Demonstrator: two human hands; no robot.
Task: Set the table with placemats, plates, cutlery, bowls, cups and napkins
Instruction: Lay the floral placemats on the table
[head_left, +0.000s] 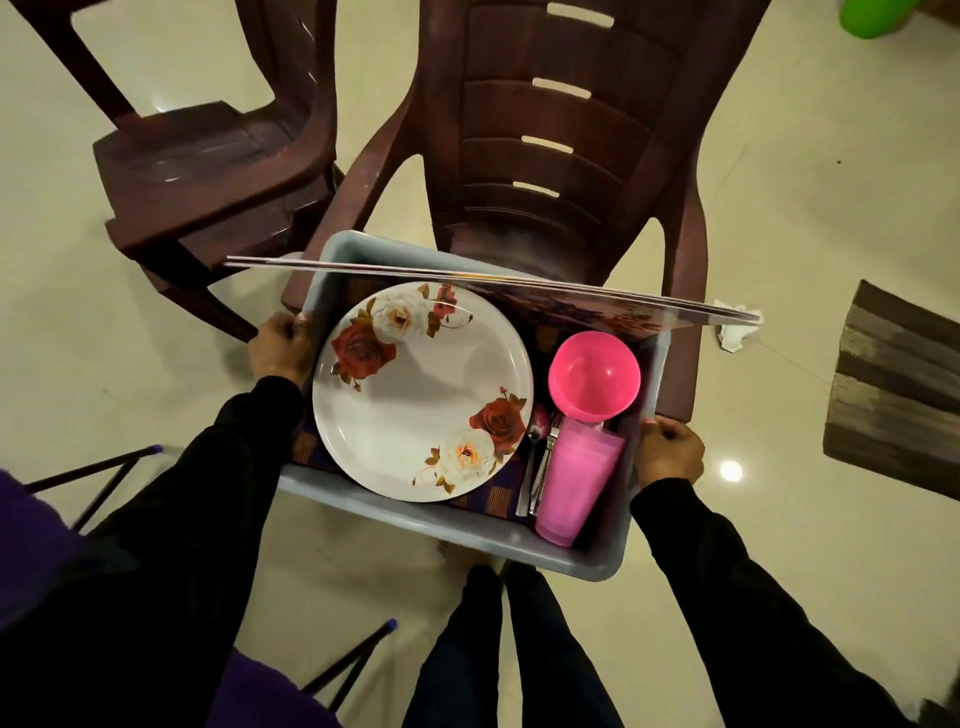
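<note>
Gripping grey tub (452, 525) rims, both hands: left hand (280, 351), right hand (670, 452); plate (421, 392) inside

Between the left hand (280, 348) and right hand (670, 452), a grey tub (441, 525) holds a rose-patterned plate (423, 392), pink bowl (594, 375), pink cup (576, 483) lying tilted, cutlery (540, 467), and placemats (493, 283) across its far rim.

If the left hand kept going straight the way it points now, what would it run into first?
The left hand grips the grey tub at its left rim, pointing up-frame. Straight on, it likely meets the brown chair; depth is unclear.
</note>
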